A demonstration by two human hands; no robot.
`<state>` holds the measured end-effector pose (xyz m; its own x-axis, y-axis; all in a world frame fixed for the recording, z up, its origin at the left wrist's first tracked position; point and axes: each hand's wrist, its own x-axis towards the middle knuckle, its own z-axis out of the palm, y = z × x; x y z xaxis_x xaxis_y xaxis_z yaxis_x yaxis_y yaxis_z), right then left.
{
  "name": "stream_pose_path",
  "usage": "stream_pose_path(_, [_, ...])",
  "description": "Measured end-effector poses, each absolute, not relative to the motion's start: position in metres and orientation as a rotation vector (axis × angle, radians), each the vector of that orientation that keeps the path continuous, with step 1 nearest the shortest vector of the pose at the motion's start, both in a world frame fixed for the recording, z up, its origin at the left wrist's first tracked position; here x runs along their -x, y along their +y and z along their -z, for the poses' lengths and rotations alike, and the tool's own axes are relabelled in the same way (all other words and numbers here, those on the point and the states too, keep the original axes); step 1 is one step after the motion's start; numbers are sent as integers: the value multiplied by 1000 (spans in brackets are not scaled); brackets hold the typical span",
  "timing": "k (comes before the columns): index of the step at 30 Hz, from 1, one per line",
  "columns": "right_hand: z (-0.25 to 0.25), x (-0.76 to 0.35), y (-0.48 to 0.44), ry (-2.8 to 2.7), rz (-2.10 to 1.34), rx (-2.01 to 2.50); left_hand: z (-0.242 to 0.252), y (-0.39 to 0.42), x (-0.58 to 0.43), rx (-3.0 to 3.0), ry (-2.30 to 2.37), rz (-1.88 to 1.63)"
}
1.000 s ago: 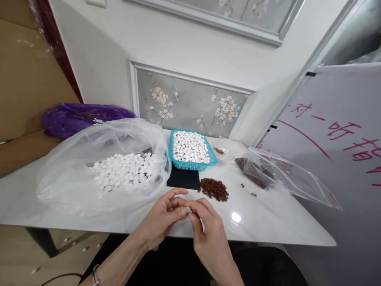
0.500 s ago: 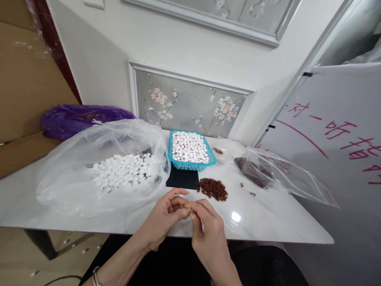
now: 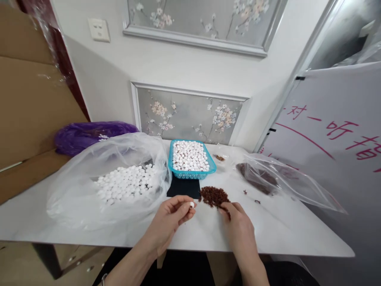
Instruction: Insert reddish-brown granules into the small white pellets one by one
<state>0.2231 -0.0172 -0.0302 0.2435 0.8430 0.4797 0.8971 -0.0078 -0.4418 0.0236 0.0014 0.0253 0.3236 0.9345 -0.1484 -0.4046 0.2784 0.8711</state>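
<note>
Between the thumb and fingers of my left hand (image 3: 174,214) is a small white bead-like ball (image 3: 192,205), with a speck of brown at its underside. My right hand (image 3: 239,224) reaches to the near right edge of a pile of small reddish-brown, star-shaped pieces (image 3: 212,195). Its thumb and index finger are pinched together there; what lies between the tips is hidden. Behind the pile stands a turquoise plastic basket (image 3: 192,174) filled with similar white balls (image 3: 190,155), some showing brown spots. A black flat piece (image 3: 183,188) lies in front of the basket.
A large clear plastic bag (image 3: 77,198) with loose white balls (image 3: 126,182) spreads over the left. A zip bag (image 3: 294,178) of brown pieces lies at the right. Two stray brown pieces rest near it. Behind are a purple bag (image 3: 89,135), a cardboard box (image 3: 26,99) and the wall.
My hands were together, fingertips meeting around a small thing. Now my right hand has moved right to the brown pile, while my left keeps the white ball. The view has tilted up slightly.
</note>
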Motion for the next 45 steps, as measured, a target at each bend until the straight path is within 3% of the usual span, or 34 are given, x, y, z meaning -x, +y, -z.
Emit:
stream_pose_path(7, [34,-221,-21,-1623,72,1895,-67,62,-53,-662,757,-1311])
stream_pose_path(15, [53,-228,-20,-1515,56,1953,-70,60,-37,-812,734,-1282])
stream_pose_path(21, [50,-225,-24,-1456,92,1942,-79,63,42,-1819,1323,-1068])
stream_pose_path(22, [52,-228,-23,-1471,95,1913,-79,65,55,-2042,1535,-907])
stream_pose_path(28, [63,-236,-16,-1520,132,1827,-61,61,94,-2232,1788,-563])
stream_pose_path(35, [61,-230,-18,-1514,188,1794,-42,61,91,-2330,1799,-434])
stream_pose_path(42, [51,-228,-22,-1509,128,1662,-51,65,89,-2320,1836,-595])
stream_pose_path(45, [42,-220,-26,-1407,13,1629,-64,54,77,-2176,1747,-852])
